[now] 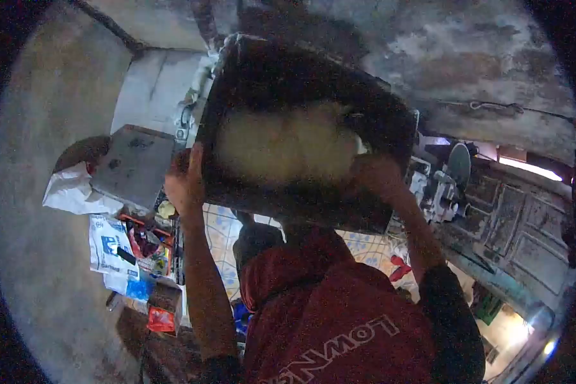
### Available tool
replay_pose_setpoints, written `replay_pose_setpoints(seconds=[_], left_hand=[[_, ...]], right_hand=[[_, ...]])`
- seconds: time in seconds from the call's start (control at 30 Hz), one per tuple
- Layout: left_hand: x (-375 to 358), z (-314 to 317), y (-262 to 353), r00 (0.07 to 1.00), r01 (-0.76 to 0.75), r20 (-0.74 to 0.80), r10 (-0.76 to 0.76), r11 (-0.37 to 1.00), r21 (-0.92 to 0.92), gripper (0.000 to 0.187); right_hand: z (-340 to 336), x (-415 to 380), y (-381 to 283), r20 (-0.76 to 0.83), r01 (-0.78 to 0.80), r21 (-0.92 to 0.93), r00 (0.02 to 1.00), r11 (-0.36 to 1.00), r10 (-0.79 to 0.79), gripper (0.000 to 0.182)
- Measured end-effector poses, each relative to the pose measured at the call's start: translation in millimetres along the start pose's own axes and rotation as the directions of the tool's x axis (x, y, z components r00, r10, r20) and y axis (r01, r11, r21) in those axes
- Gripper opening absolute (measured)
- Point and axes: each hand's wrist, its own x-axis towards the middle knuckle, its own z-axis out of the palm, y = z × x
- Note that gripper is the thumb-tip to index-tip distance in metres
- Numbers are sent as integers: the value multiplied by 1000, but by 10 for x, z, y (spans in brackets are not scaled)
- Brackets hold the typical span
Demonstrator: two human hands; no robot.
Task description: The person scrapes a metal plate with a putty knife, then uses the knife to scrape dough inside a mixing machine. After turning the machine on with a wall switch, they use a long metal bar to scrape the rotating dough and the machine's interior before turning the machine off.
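Note:
A large dark trough (pixel 313 211) with high walls fills the middle of the view in front of me. Inside it lies a broad, pale yellowish mass (pixel 281 144), blurred and soft-looking like dough. My left hand (pixel 185 182) grips the trough's left edge, thumb up along the rim. Over the right end of the pale mass, my right hand (pixel 377 179) is curled, with its fingers in shadow. A small light edge shows just beyond those fingers; I cannot tell what the right hand holds.
Left of the trough stands a grey flat-topped surface (pixel 137 163) with a white bag (pixel 80 189) beside it. Below are printed packets (pixel 112 246) and a red packet (pixel 161 320). At right are white machine parts (pixel 438 195) and a panelled door (pixel 525 224). Tiled floor (pixel 221 237) shows underneath.

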Motion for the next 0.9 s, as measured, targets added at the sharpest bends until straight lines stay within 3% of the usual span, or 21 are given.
replay_pose_setpoints(seconds=[0.03,0.07,0.2,0.23,0.3,0.43,0.5,0.57,0.63,0.7,0.73,0.77,0.83,0.9], left_hand=[[-10,-9,22,1000,0,10,0,1000,-20,47],[-11,-33,72,1000,0,15,1,999,-43,48],[11,8,34,998,47,35,-43,989,-142,51],[24,29,-9,997,68,40,-62,983,-168,52],[15,10,42,1000,20,0,-20,988,-150,53],[-16,17,72,1000,2,9,0,973,-229,55],[-1,-36,59,1000,26,16,-24,983,-182,55],[11,0,94,1000,16,27,-12,985,-169,55],[-17,7,53,1000,21,-9,-23,985,-169,55],[-35,-23,76,999,47,-3,-47,994,-101,54],[-40,-34,83,998,61,-3,-62,996,-66,54],[-54,-43,78,998,59,3,-59,993,-100,53],[-58,-24,86,999,46,30,-42,985,-169,52],[8,42,-15,999,-37,-14,35,986,-160,51]], right_hand=[[-114,-113,34,-123,-73,51,989,996,79,38],[-210,-197,79,-334,-101,286,922,953,198,35],[-467,153,-114,-707,194,485,661,853,252,38],[-465,322,-232,-768,290,501,583,816,265,41],[-157,807,-338,-893,290,262,436,921,117,53],[852,996,-416,-550,93,-84,826,992,-124,61],[782,859,-500,-400,119,-112,903,987,-154,63],[583,556,-316,-350,158,51,928,986,-131,63],[644,370,104,-91,342,-113,931,933,-352,60],[710,105,430,-153,330,69,936,941,-317,51],[697,-1,490,-312,246,319,939,915,-144,44],[415,-80,343,-239,-30,147,969,989,65,37],[-34,-285,196,-345,-181,210,906,961,246,28],[-176,-368,240,-608,197,577,752,793,255,26]])
